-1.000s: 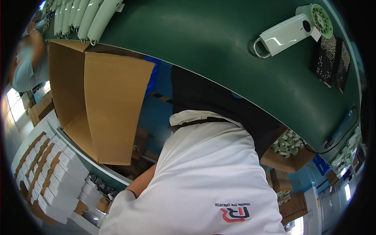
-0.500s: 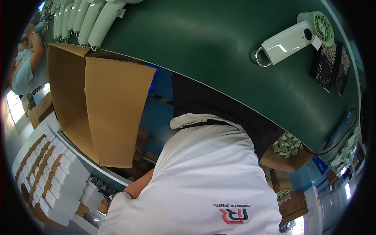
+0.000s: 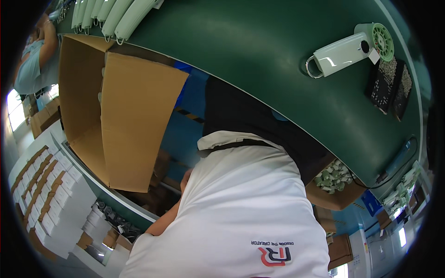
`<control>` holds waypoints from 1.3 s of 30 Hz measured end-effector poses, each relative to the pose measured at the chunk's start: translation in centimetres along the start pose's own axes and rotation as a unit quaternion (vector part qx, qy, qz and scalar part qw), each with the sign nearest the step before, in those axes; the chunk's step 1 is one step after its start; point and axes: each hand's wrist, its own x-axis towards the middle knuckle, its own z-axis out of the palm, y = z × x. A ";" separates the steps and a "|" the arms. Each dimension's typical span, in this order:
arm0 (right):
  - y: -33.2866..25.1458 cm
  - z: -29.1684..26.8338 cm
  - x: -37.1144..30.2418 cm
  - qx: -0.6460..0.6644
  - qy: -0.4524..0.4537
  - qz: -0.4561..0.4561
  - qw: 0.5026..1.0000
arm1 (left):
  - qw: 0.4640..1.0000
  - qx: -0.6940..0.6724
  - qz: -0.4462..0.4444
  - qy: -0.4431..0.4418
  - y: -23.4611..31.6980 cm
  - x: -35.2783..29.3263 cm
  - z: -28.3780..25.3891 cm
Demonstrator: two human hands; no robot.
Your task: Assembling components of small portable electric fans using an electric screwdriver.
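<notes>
Meanwhile left arm (image 3: 160, 222) reaches under open cardboard box (image 3: 134, 125); hands hidden, fingers' state unknowable; pale-green handheld fan (image 3: 347, 48) on green table (image 3: 241, 51).

Dark green tabletop (image 3: 259, 60). Pale mint-white handheld fan (image 3: 345, 51) with a green grille. Black tray (image 3: 389, 83) speckled with pale bits. Plain brown cardboard box (image 3: 134, 120). White shirt (image 3: 241, 213) with red and dark logo. Row of pale green fans (image 3: 111, 16). White small boxes (image 3: 46, 194), brown tops. Blue floor (image 3: 190, 116).
</notes>
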 end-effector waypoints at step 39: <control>-29.7 -7.6 19.9 0.149 -0.141 -0.405 0.891 | 0.935 0.309 0.121 -0.121 25.0 7.4 10.2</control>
